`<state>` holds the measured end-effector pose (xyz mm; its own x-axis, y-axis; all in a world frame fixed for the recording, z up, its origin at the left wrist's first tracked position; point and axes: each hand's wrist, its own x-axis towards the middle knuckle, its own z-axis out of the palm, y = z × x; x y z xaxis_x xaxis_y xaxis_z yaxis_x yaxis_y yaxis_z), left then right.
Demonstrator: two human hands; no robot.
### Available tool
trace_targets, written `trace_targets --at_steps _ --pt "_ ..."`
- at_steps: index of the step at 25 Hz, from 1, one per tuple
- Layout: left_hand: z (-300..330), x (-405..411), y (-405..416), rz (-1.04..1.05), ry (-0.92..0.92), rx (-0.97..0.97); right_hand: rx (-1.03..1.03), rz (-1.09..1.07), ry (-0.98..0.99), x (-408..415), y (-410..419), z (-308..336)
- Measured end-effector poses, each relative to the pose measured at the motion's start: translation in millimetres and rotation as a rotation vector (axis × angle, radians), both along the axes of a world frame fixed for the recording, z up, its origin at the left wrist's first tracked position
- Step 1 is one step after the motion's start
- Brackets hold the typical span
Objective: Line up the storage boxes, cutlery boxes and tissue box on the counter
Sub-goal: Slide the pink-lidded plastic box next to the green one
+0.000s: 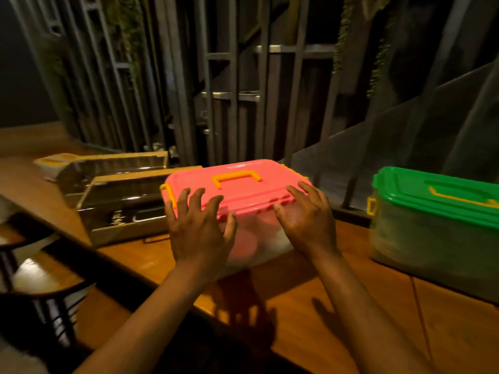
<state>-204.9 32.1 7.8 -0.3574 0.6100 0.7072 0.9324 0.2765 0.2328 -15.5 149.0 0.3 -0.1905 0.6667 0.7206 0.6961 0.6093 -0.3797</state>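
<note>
I am partway through the lining-up, by my reading: the pink-lidded storage box [232,195] sits at the middle of the wooden tabletop [310,287], and I judge it is the piece now being nudged into place. To its left two cutlery boxes [124,201] with clear lids and pale frames lie one behind the other, the nearer one touching or just beside the pink box's left end; I cannot tell which. Beyond them, at the far left, a pale box [54,161] that may be the tissue box rests on the tabletop, too blurred for me to be sure. To the right the green-lidded storage box [437,220] stands well apart from the pink one, with bare wood between, so I judge that gap is what remains to close, along with squaring the fronts. My left hand [199,225] is spread wide, fingers splayed over the near-left edge of the pink lid, gripping nothing. My right hand [305,214] is likewise spread and flat against the near-right front of the box, fingertips on the lid's rim. The pink box itself has a translucent, frosted body, an orange handle [236,176] lying flat on the lid and orange clips at the ends; something pinkish shows dimly through its wall.
</note>
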Motion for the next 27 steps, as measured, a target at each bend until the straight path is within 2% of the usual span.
trace_targets --at_steps 3,9,15,18,22,27 --pt "-7 -25 3 0.101 -0.083 -0.082 -0.093 -0.008 -0.020 -20 26 8" --pt "-22 -28 11 0.022 -0.214 -0.002 -0.337 -0.014 -0.052 -18 81 16" --pt "-23 -33 21 -0.019 -0.239 0.048 -0.302 -0.050 0.002 -12 72 6" --pt "-19 -47 35 -0.143 -0.253 0.075 -0.279 -0.110 0.015 -2 58 3" --pt "-17 -72 64 -0.365 -0.286 0.027 -0.204 -0.309 0.037 6 24 -5" --pt "-9 -93 103 -0.508 -0.121 -0.057 -0.126 -0.495 0.138 1 -27 -17"
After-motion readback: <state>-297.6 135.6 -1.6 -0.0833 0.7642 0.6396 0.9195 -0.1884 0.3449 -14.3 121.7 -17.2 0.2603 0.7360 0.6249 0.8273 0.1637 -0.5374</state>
